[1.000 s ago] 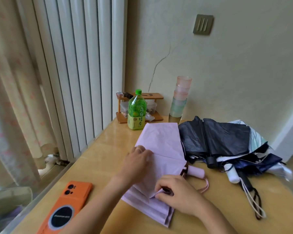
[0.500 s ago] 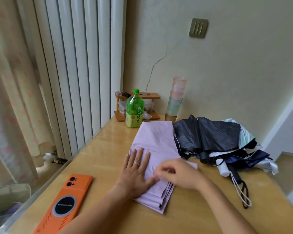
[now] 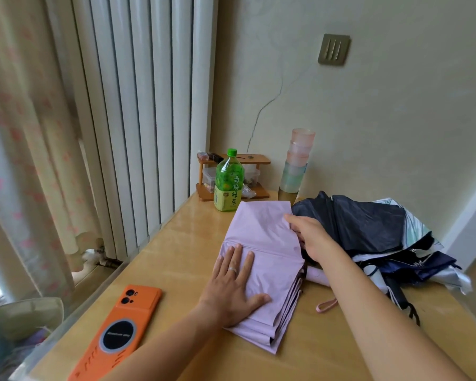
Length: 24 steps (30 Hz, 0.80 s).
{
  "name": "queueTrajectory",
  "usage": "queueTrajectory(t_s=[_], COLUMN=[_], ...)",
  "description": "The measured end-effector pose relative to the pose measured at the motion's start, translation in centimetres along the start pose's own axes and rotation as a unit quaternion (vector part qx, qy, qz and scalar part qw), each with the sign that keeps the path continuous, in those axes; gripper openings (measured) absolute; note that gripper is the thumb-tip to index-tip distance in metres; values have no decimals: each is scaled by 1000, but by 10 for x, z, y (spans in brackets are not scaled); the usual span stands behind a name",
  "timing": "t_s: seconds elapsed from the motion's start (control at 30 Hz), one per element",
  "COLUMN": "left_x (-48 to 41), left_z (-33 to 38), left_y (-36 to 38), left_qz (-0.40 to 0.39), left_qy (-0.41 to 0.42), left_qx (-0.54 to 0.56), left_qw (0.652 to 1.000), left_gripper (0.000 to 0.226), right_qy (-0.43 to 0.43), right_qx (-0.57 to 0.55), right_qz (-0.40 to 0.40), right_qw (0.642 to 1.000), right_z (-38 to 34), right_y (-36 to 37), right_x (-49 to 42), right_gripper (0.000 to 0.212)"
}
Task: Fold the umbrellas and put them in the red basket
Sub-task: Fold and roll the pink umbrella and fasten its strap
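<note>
A lilac umbrella [image 3: 261,235] lies flattened on the wooden table [image 3: 182,243], its panels stacked in pleats. My left hand [image 3: 232,281] presses flat on its near part, fingers straight. My right hand [image 3: 307,235] rests at the canopy's right edge, fingers reaching along the fabric; I cannot tell whether it pinches it. The lilac handle [image 3: 318,276] and its pink strap [image 3: 326,305] peek out under my right forearm. A black umbrella [image 3: 363,224] and a navy-and-white umbrella [image 3: 423,259] lie heaped at the right. No red basket is in view.
An orange phone [image 3: 121,331] lies near the table's left front edge. At the back stand a green tea bottle [image 3: 228,185], a small wooden rack [image 3: 231,177] and a stack of pastel cups [image 3: 297,163]. A radiator and curtain line the left side.
My right hand has slid away from the near fold up to the canopy's right edge. My left hand has stayed flat on the lilac fabric. The handle and strap show again.
</note>
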<state>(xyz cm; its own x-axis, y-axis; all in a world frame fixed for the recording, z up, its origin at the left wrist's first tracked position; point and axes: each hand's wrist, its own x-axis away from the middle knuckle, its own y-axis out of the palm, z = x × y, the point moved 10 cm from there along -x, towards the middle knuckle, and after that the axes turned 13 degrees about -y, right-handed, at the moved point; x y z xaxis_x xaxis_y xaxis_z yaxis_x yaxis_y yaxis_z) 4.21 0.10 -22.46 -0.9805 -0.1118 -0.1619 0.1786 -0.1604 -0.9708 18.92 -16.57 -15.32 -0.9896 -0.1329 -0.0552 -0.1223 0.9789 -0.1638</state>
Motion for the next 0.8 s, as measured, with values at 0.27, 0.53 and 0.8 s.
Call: queueTrajectory(t_s=[0.27,0.53,0.8], left_x=[-3,1,-13], left_z=[-4,-10,-69], left_y=[6,-10,-89], left_qz=[-16,-29,123], left_qy=[-6,-14,-148], left_qx=[11,162,555], left_qw=[1000,986,809], left_gripper=[113,90,38], right_qy=[-96,-240,-281], right_qx=[-71,11,12], right_qz=[-22,-25,16], right_qw=[993,970,960], right_z=[-45,-68,-33], right_y=[22,27,31], right_x=[21,85,134], right_gripper=[26,31,32])
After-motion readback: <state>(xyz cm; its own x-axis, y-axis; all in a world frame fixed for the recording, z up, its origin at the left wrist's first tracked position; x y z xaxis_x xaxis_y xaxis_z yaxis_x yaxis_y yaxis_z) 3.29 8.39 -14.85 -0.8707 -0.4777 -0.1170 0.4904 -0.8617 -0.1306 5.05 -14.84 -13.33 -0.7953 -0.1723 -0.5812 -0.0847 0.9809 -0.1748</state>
